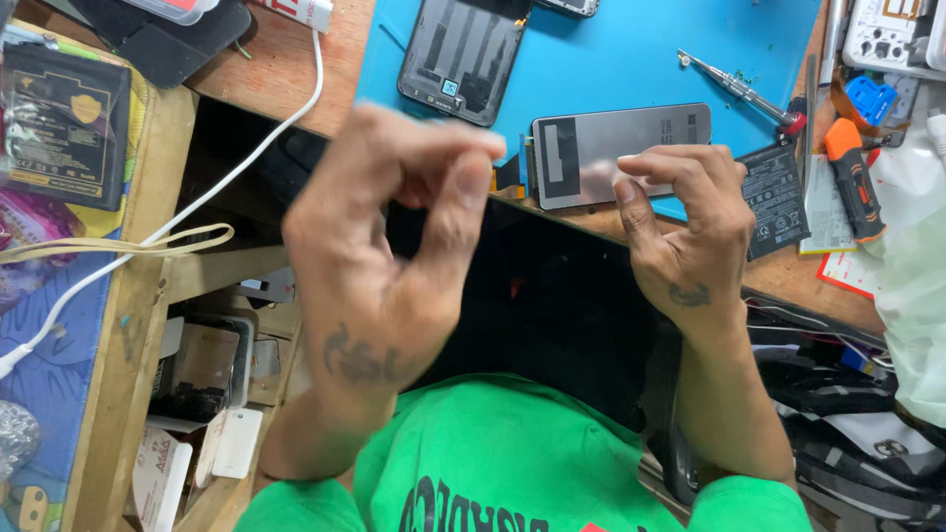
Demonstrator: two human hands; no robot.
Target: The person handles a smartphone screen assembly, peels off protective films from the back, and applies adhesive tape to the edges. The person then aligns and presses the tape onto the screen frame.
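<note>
My left hand [379,236] is raised in front of the bench edge, back toward the camera, with thumb and forefinger pinched together; nothing shows between them. My right hand [685,227] curls its fingers over the near right corner of a grey phone display panel [611,148]. The panel lies face down at the front edge of a blue work mat [631,59], with an orange flex strip at its left end. A dark phone back shell [461,59] lies on the mat beyond my left hand.
A black battery [774,197] lies right of the panel. A small screwdriver [744,91] and an orange-handled tool [852,177] are further right. A white cable [246,163] hangs off the wooden bench. A bagged battery pack [64,123] sits far left, with boxes on a shelf below.
</note>
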